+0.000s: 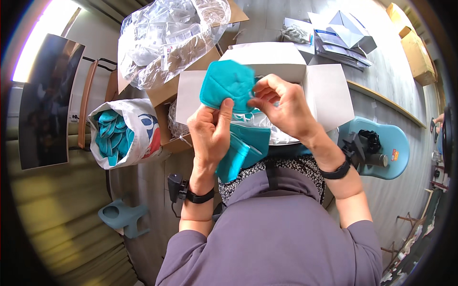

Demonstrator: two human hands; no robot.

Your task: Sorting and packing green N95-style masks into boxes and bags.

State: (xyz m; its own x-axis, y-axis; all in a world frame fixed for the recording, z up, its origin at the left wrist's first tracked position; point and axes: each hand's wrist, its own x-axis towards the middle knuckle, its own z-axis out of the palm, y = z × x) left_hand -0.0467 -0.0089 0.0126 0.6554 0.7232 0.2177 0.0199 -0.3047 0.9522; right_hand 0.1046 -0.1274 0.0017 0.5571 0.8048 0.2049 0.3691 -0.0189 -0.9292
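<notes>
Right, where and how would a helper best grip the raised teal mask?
Pinch the teal mask by its upper-left edge, probably best from the left: that thin rim stands free, while the left hand grips the lower edge and the right hand is at its right side.

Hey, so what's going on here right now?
A person's left hand holds a teal face mask by its lower edge, while the right hand is at its right edge. Folded teal masks show just below. An open white box stands beyond, and a white bag on the left holds more teal masks.
</notes>
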